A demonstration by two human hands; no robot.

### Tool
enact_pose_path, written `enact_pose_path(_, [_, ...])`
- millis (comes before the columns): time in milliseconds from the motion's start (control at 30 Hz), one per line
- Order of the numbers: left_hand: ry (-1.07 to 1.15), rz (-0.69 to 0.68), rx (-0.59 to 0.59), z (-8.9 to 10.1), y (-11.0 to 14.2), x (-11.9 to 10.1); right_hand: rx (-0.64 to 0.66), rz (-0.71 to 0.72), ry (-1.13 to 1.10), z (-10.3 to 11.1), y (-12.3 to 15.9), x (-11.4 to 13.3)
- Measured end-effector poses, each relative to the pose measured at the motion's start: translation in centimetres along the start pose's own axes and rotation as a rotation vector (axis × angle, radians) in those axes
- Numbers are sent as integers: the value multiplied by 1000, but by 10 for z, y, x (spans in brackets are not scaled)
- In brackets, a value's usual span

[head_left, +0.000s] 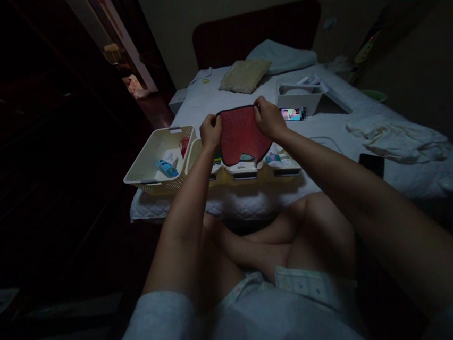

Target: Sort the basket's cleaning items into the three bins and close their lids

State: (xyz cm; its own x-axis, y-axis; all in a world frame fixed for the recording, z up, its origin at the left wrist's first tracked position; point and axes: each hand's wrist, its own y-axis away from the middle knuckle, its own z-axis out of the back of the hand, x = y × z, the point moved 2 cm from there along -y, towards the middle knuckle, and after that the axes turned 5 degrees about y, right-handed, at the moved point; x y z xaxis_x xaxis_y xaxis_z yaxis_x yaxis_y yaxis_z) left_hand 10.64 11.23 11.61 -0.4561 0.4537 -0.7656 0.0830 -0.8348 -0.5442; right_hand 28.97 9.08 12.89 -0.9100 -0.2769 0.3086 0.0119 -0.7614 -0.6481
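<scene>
Held up by its two upper corners is a red mesh fabric piece (243, 133) with dark edging and a notch in its lower edge; its exact kind does not show. My left hand (211, 131) pinches the left corner, and my right hand (268, 118) grips the right one. Behind and below the fabric stand several cream storage baskets (245, 176) at the bed's near edge, partly hidden by it. One holds a bottle with a purple and teal label (273, 158). To the left, a larger perforated basket (138, 170) contains a blue packet (166, 169) and a red item (184, 146).
On the white bed (230, 204) lie a beige pillow (245, 76), a grey-white box (299, 99), a lit phone (291, 114), a dark phone (372, 165) and crumpled white cloth (403, 137). My crossed legs (258, 247) are in front of the bed.
</scene>
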Motion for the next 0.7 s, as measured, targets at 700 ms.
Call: enact_pose_path(700, [153,-58,-29,-25,35,-3,309,-172,-43,-24,71,-31])
